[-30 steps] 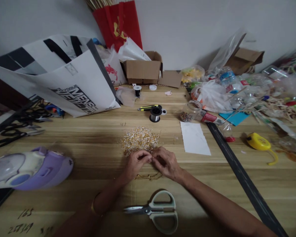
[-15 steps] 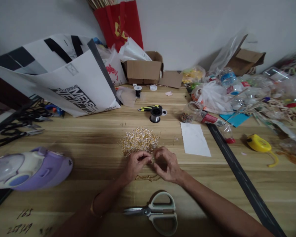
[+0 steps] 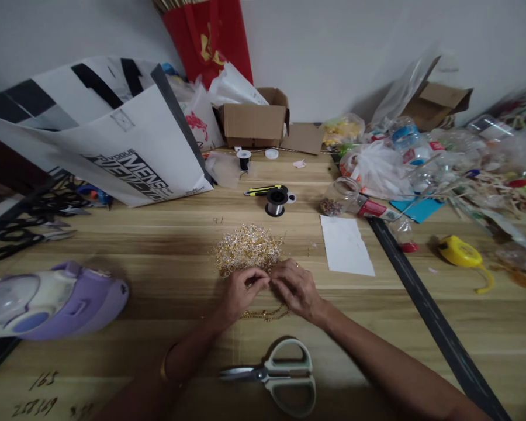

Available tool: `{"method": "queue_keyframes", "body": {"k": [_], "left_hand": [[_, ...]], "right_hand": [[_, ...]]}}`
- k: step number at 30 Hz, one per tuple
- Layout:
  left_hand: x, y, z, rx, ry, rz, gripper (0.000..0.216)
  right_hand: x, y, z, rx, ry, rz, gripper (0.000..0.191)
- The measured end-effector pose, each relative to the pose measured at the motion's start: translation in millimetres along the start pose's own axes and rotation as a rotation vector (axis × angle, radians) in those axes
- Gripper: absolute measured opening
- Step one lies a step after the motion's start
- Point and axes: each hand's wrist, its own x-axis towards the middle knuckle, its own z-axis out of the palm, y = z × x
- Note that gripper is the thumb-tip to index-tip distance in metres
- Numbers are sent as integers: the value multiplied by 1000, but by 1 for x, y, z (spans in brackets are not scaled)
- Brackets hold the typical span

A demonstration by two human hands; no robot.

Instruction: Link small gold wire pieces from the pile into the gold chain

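Observation:
My left hand (image 3: 241, 290) and my right hand (image 3: 296, 286) meet fingertip to fingertip at the near edge of a heap of small gold and silver pieces (image 3: 248, 248) on the wooden table (image 3: 166, 251). Both hands pinch something tiny between thumb and fingers; I cannot make out what. A short gold chain (image 3: 265, 314) lies on the table just under my hands. Grey-handled scissors (image 3: 276, 374) lie closer to me, between my forearms.
A purple and white device (image 3: 48, 301) sits at the left. A white shopping bag (image 3: 109, 140), a cardboard box (image 3: 254, 123), a wire spool (image 3: 276, 202), a yellow-black utility knife (image 3: 263, 190), a white paper sheet (image 3: 345, 245), a bead jar (image 3: 338, 197) and a yellow tape measure (image 3: 462, 254) lie around.
My fingers shifted slightly as they work the tiny piece at the heap's edge; the hands stay in the same place. Nothing else has moved.

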Motion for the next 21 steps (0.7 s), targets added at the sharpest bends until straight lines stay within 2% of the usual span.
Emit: {"method": "queue_keyframes", "body": {"k": [7,10,16,21], "left_hand": [[0,-2,-1,-32,32,16,17],[0,-2,0,-26,37,15,16],[0,-3,1,-18,38,29,15],[0,-2,0,12,38,28,15]], "right_hand": [[-1,-1,1,-41,-7,54,3],[0,-3,1,-104,-1,83,9],[1,-2,0,-61,34,25,18],[1,1,1,-34,4,-30,11]]}}
